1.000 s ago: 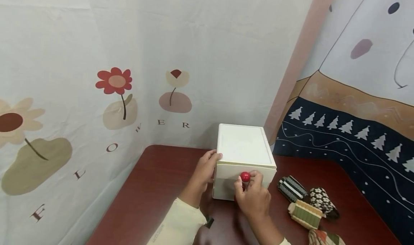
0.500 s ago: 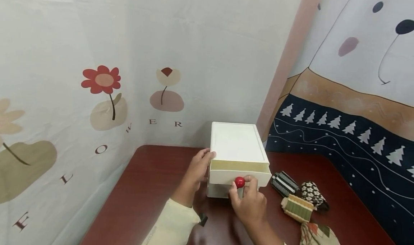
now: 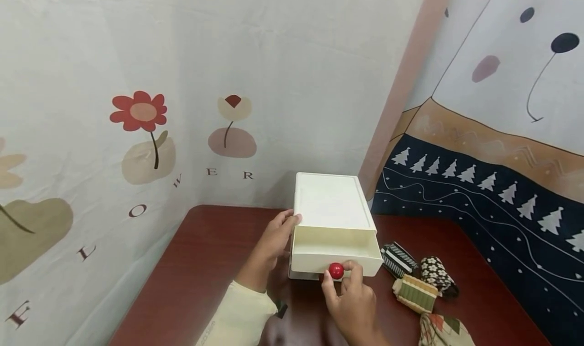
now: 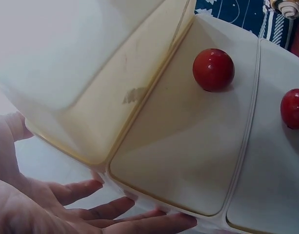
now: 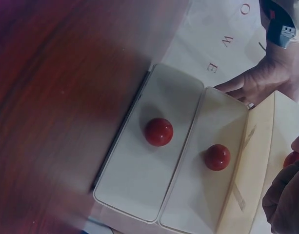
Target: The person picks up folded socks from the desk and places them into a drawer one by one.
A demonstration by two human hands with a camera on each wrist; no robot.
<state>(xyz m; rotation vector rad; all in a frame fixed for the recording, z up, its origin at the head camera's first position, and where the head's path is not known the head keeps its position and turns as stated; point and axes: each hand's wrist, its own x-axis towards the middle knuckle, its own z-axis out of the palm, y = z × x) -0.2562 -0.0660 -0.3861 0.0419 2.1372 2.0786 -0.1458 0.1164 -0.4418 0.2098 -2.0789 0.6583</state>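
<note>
In the head view, the right hand (image 3: 353, 300) grips a glossy red ball knob (image 3: 336, 271) in a thumb-and-finger pinch. The white plastic top drawer (image 3: 310, 262) has just slid farther out: a second ago its front stood nearly flush, half a second ago a narrow gap showed, and now much of its pale interior is exposed. I judge the pulling well along, with the inside reachable from above. The white box-shaped plastic cabinet (image 3: 333, 199) stands near the far edge of the dark red-brown wooden table (image 3: 196, 260). The left hand (image 3: 276, 234) rests against its left side. Toward the table's right edge lie four rolled cloths: black-and-white striped (image 3: 399, 258), black with white flowers (image 3: 435, 274), green-and-yellow ribbed (image 3: 416, 293) and beige leaf-patterned (image 3: 444, 330), this last cut off by the frame.

In the left wrist view, the left hand's fingers lie extended along the cabinet's side, clasping nothing. The middle drawer (image 4: 178, 136) and bottom drawer (image 4: 266, 156) are closed, each with one red knob.

In the right wrist view, those two knobs show again; the third is partly hidden by the right hand. Counted: one cabinet, three drawers, three knobs, four cloths.
</note>
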